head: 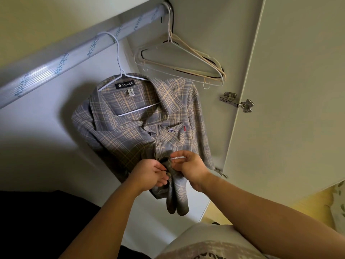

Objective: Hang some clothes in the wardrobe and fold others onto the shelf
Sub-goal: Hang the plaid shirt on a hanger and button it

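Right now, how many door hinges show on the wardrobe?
2: an upper hinge, level with the collar of the shirt; a lower hinge, just beyond the right hand. Others may lie out of view.

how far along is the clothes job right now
Done: one plaid shirt hangs on a white hanger on the rail. In hand: the left hand and right hand pinch the shirt's front edges low down, apparently buttoning it. Left: the spare hangers at the rail's end are bare, and no folded clothes show in this view.
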### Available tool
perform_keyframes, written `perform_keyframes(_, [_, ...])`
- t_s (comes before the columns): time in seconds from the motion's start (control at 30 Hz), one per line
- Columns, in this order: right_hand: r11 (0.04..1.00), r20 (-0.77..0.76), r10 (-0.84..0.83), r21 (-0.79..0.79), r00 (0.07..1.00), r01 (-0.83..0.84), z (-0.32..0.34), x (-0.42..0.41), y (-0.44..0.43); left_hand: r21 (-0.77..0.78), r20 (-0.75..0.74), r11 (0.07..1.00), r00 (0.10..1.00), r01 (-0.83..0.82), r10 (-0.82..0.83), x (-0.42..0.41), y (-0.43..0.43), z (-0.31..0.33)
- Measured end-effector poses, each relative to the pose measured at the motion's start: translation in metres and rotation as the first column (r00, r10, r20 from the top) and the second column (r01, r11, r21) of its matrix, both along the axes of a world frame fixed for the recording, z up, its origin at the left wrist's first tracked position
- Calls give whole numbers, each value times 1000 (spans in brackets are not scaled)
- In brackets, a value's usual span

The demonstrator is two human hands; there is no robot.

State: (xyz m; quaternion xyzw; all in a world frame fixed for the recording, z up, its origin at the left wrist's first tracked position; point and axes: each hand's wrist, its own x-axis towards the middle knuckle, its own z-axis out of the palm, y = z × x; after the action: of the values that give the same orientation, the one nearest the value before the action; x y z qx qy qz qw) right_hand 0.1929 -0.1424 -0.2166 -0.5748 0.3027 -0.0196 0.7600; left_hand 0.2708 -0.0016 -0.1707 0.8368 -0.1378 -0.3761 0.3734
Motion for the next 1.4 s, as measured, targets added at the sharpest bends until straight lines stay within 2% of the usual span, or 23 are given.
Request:
perform_keyframes(0.13, [993,-18,39,-110,999,-41,4,-2,-1,-25,-21,1000,1000,-1,1,-1,0,-1])
perform_keyframes(0.33, [982,14,61,-180,998,-57,9,-7,1,-100,-48,994,998,-54,49,-3,1,0])
perform_keyframes(0.77, [993,47,99,-75,994,-96,10,-10,-1,-110,29,993,999,-43,46,-3,2,-3])
perform_keyframes(0.93, [996,101,85,-33,991,-82,10,-10,0,-174,34,971,985,-162,170,-5,3,-10])
perform_keyframes(1.17, [983,79,81,-173,994,-66,6,-5,8,-221,-205,846,871,-486,447,-13,-3,-23])
perform_keyframes(1.33, [972,79,77,-227,994,-57,4,-4,10,-224,-298,803,823,-553,483,-17,-7,-15])
perform_keyframes(1.4, [953,85,84,-297,993,-55,2,-4,12,-217,-306,796,813,-566,495,-17,-6,-11])
